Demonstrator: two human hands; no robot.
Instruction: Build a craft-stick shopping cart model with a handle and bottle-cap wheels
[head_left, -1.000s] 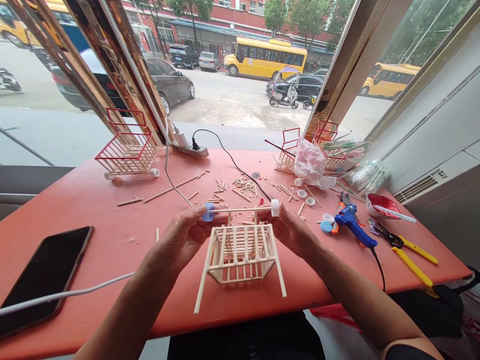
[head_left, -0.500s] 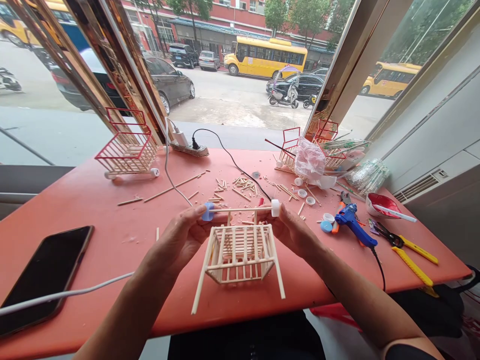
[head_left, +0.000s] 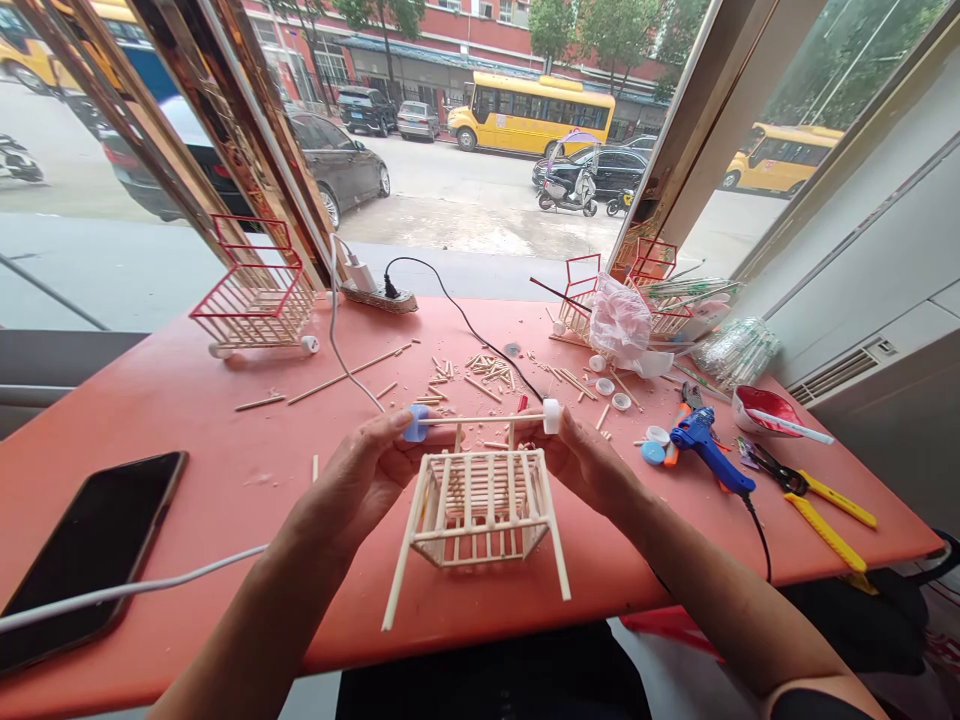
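Note:
A small cart frame of pale wooden sticks (head_left: 484, 508) is held above the near part of the table, two long sticks pointing toward me. Across its far end runs a stick with a blue cap (head_left: 415, 423) at the left and a white cap (head_left: 551, 416) at the right. The fingers of my left hand (head_left: 375, 455) are closed around the blue cap. My right hand (head_left: 589, 455) pinches the white cap from the right side. Some fingertips are hidden behind the caps and the frame.
On the pink table (head_left: 225, 450) lie a phone (head_left: 90, 550), loose sticks (head_left: 491, 370), a blue glue gun (head_left: 705, 445), yellow-handled pliers (head_left: 825, 510) and a red bowl (head_left: 765, 410). A red-topped cart (head_left: 255, 300) stands back left. Cables cross the table.

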